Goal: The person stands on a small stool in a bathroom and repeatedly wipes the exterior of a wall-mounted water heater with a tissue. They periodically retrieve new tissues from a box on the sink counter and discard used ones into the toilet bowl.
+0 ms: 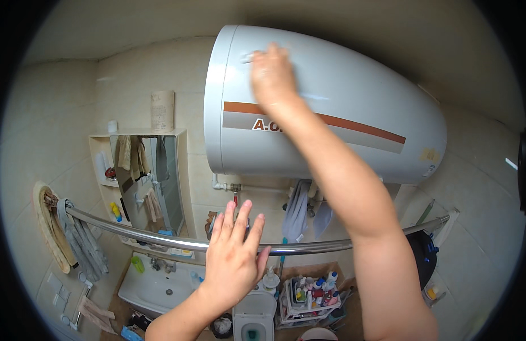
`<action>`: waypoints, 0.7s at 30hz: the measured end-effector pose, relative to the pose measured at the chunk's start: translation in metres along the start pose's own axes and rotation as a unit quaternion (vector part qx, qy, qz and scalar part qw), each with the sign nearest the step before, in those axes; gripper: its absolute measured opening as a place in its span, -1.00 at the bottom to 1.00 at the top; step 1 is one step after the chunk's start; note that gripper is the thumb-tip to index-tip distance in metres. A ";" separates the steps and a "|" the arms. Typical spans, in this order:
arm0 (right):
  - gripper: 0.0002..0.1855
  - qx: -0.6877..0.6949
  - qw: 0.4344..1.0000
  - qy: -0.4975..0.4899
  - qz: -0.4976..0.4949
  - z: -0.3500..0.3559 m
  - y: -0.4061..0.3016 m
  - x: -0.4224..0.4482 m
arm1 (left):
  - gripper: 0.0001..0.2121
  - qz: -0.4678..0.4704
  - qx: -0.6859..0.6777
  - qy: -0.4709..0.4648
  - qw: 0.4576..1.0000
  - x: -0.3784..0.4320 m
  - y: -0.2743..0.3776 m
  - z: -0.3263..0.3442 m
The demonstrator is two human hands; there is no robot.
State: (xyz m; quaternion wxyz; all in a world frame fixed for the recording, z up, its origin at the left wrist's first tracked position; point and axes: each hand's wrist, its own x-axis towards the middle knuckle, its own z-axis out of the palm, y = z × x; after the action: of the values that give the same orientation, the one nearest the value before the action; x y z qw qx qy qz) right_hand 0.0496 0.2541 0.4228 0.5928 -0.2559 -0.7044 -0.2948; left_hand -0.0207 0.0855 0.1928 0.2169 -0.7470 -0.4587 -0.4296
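Observation:
High on the wall hangs a white cylindrical water heater (352, 93) with an orange and grey stripe. My right hand (273, 74) is raised against its upper left front, blurred, with the fingers bent; a small whitish bit shows by the fingertips, and I cannot tell what it is or how it is held. Lower down, my left hand (235, 255) is held up with its fingers apart and nothing in it, in front of a curved metal rail (305, 248). Whether that hand touches the rail cannot be told.
A mirror cabinet (182, 170) with a paper-like roll (162, 111) on top is at left, above a washbasin (139, 285). Towels (81, 243) hang on the rail's left end. Below are a toilet (254, 304) and a rack of bottles (309, 315). A pipe valve (235, 187) sits under the heater.

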 end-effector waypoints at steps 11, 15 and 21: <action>-0.81 -0.017 0.985 0.039 -0.169 -0.008 0.027 0.031 | -0.45 -0.057 0.087 0.136 0.985 0.073 -0.044 -0.028; -0.81 -0.025 0.958 -0.005 -0.285 0.027 0.009 -0.010 | -0.52 -0.055 0.047 0.216 0.974 0.097 -0.056 -0.027; -0.78 0.089 0.955 0.036 -0.280 -0.024 0.037 -0.025 | -0.46 -0.131 -0.024 0.187 0.973 0.095 -0.059 -0.045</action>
State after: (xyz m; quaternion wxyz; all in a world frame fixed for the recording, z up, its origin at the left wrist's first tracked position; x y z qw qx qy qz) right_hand 0.0963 0.2621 0.4054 0.5317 0.0159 -0.7495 -0.3940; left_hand -0.0719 0.1292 0.2921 0.2227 -0.5921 -0.4931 -0.5972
